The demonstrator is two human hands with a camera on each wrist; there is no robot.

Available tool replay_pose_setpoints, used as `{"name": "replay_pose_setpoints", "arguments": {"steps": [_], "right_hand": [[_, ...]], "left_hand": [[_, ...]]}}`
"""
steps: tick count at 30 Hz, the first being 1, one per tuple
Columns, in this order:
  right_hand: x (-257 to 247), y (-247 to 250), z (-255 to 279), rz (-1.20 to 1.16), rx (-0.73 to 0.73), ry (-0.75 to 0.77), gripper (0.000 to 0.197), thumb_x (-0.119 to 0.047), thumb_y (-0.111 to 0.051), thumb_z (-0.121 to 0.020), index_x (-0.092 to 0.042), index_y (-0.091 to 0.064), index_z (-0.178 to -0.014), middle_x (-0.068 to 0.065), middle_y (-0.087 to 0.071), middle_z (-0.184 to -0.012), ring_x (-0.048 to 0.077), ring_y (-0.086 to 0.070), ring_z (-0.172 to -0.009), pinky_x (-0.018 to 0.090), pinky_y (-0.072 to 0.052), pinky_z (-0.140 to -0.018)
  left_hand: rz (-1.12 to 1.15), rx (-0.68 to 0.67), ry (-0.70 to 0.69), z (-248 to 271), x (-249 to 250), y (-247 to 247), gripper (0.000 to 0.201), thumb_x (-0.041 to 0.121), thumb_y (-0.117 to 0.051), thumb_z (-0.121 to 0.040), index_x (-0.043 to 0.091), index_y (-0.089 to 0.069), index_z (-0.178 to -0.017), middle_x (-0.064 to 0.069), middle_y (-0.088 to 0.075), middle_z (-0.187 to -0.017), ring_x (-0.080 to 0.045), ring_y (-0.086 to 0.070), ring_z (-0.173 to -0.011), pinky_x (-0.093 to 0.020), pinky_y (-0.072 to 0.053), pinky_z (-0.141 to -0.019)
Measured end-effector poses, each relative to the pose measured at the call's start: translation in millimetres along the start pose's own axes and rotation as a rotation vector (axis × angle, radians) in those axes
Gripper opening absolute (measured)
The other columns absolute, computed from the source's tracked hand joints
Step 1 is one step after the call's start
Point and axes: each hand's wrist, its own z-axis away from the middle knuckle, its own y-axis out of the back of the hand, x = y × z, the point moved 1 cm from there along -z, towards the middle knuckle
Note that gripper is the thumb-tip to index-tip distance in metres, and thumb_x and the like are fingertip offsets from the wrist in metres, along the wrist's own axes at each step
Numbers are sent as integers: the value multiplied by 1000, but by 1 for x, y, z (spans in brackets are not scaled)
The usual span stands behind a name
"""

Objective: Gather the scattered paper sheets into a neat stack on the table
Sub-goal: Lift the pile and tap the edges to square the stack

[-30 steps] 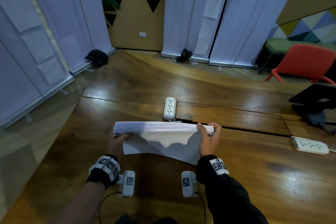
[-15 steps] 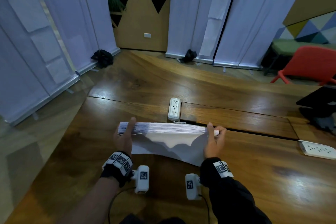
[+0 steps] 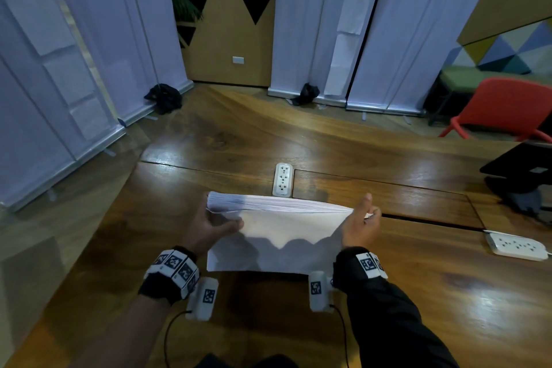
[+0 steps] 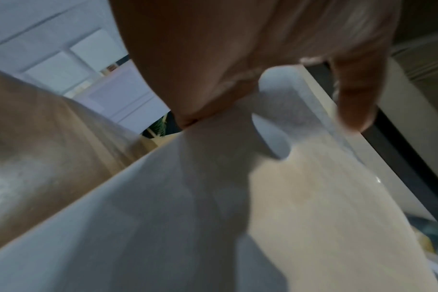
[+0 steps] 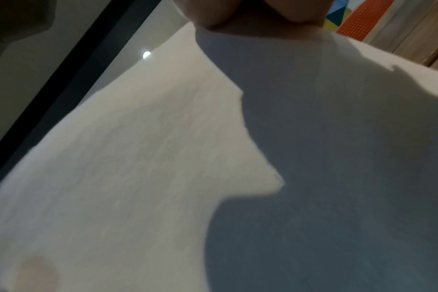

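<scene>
From the head view, the paper stack (image 3: 277, 230) stands on edge above the tabletop (image 3: 418, 287), long axis running left to right, probably so its edges can be tapped level. The left hand (image 3: 209, 225) clasps the left end, thumb across the near face; the right hand (image 3: 360, 225) grasps the right end. The left wrist view shows a thumb on paper. The right wrist view shows mostly shadowed sheet.

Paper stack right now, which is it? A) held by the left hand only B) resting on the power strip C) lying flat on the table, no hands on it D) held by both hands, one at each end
D: in the head view the left hand grips one end of the paper stack and the right hand holds the other.
</scene>
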Motion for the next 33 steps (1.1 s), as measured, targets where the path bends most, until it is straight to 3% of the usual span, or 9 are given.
{"name": "replay_pose_setpoints", "arguments": {"steps": [2,7,10,12,15,18,26,29,33], "right_hand": [[-6,1,0,7,-14,1,43,-51,-36,-98,-22,-31,-66,-1,-38,-57,16,-35,-53,33,-29,-55],[-11,12,-8,30,-231,-102,69,-58,-39,-93,8,-58,-99,26,-63,-95,36,-59,-95,45,-44,-89],[-6,27,-18,142,-494,-107,47,-57,-55,-83,-14,-47,-63,3,-46,-58,22,-47,-66,34,-40,-66],[-6,35,-20,240,-697,-33,46,-62,-56,-78,-22,-45,-60,-5,-47,-62,17,-45,-66,33,-39,-68],[-18,37,-6,417,-1035,48,30,-60,-64,-77,-36,-63,-95,-14,-61,-96,8,-55,-92,32,-42,-79],[-23,19,18,617,-1250,73,59,-51,-77,-71,-37,-55,-124,-19,-57,-110,4,-52,-100,24,-39,-76],[-4,-3,30,656,-1133,176,47,-28,-67,-87,-24,-55,-132,1,-66,-124,21,-61,-113,31,-46,-91],[0,6,30,492,-1108,42,35,-25,-69,-86,-21,-63,-121,-1,-71,-110,19,-64,-102,23,-46,-77],[21,24,29,325,-975,-256,36,-31,-78,-77,-17,-69,-108,6,-73,-102,27,-66,-99,39,-53,-84]], "left_hand": [[-47,49,-26,2,10,-2,42,10,-80,-71,20,-53,-102,5,-61,-93,-11,-61,-85,-15,-48,-58],[-14,-34,-68,-2,28,5,38,5,-79,-71,21,-58,-99,-2,-64,-93,-20,-62,-85,-25,-51,-65],[-32,-101,-47,-5,41,13,38,16,-79,-58,24,-63,-91,-2,-68,-87,-19,-66,-79,-28,-56,-61],[-35,-98,2,-11,50,21,28,16,-79,-55,25,-70,-81,-2,-73,-78,-19,-69,-72,-33,-58,-62],[-84,-145,24,-25,61,31,27,11,-80,-58,28,-72,-77,0,-74,-74,-19,-69,-68,-35,-58,-65],[-128,-205,55,-38,75,26,29,0,-78,-68,20,-65,-86,-5,-70,-75,-22,-67,-65,-33,-57,-58],[-357,-356,-51,-52,116,13,31,-8,-71,-76,16,-59,-92,0,-64,-80,1,-66,-59,-15,-53,-51],[-496,-224,-119,-54,115,16,30,15,-79,-74,12,-62,-98,0,-66,-86,-4,-65,-70,-17,-51,-56],[-705,189,-106,-53,68,26,53,51,-76,-69,20,-62,-110,-1,-68,-109,-23,-63,-103,-37,-52,-87]]}}
